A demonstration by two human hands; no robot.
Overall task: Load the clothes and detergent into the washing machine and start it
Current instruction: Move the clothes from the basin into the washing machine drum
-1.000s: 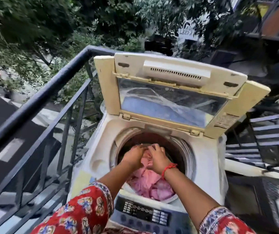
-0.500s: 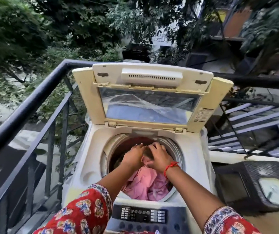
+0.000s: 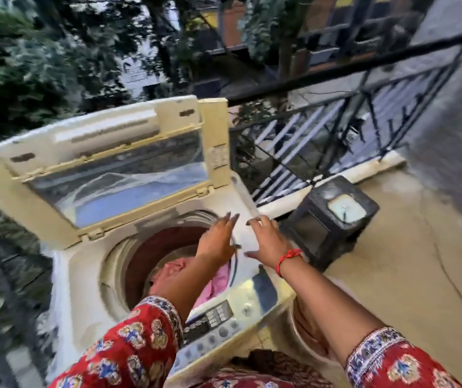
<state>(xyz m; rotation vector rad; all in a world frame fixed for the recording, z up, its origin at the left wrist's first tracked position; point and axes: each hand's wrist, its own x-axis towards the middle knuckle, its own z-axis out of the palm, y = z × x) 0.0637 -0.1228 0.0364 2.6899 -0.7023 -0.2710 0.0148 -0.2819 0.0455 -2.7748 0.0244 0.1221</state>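
A cream top-loading washing machine [image 3: 84,289] stands with its lid [image 3: 106,169] raised upright. Pink clothes [image 3: 218,284] lie inside the drum, partly hidden by my left forearm. My left hand [image 3: 217,238] hovers over the drum's right rim, fingers spread, holding nothing. My right hand [image 3: 269,242], with a red thread at the wrist, is beside it over the machine's right top edge, also open and empty. The control panel [image 3: 213,320] sits at the machine's front, below my arms. No detergent is visible.
A black metal railing [image 3: 322,130] runs behind and to the right of the machine. A dark box-like stand [image 3: 327,219] with a pale square top sits on the tan floor [image 3: 409,261] right of the machine. Trees fill the background.
Both hands have come up out of the drum, let go of the pink clothes and moved right. The view has swung to the right and is blurred.
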